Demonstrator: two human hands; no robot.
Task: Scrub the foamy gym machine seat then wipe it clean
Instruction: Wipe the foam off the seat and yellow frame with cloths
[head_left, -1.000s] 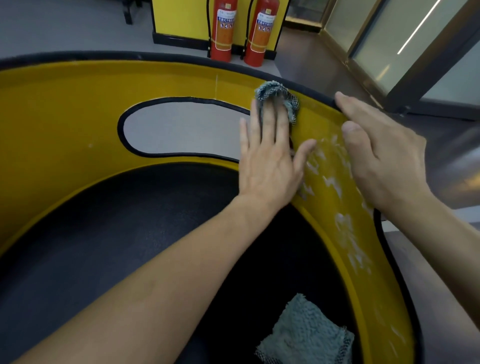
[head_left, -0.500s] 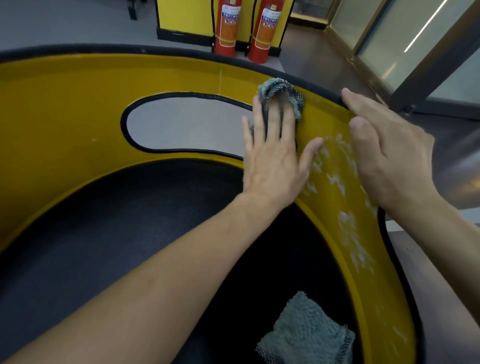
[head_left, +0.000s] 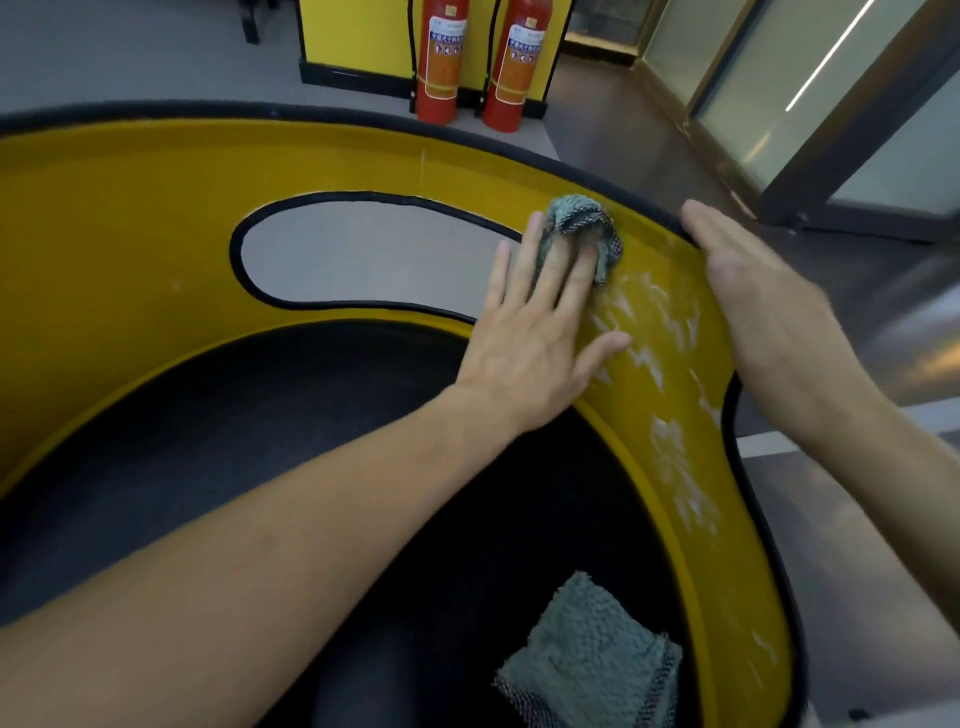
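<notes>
The yellow curved seat shell (head_left: 130, 218) with a black rim wraps around a black seat pad (head_left: 218, 447). White foam streaks (head_left: 670, 441) run down its right inner wall. My left hand (head_left: 535, 332) lies flat on the wall, fingers spread, pressing a small grey-green scrub cloth (head_left: 582, 223) under its fingertips near the top rim. My right hand (head_left: 769, 312) rests over the black rim to the right, fingers together, bracing the shell. A second grey-green towel (head_left: 592, 660) lies loose on the black pad at the bottom.
An oval cut-out (head_left: 363, 254) in the shell shows grey floor. Two red fire extinguishers (head_left: 472, 57) stand beyond against a yellow panel. Glass doors (head_left: 831, 104) with dark frames are at the upper right.
The view has shifted slightly. My left hand with the cloth has slid a little to the right along the wall toward the foam; the right hand still braces the rim.
</notes>
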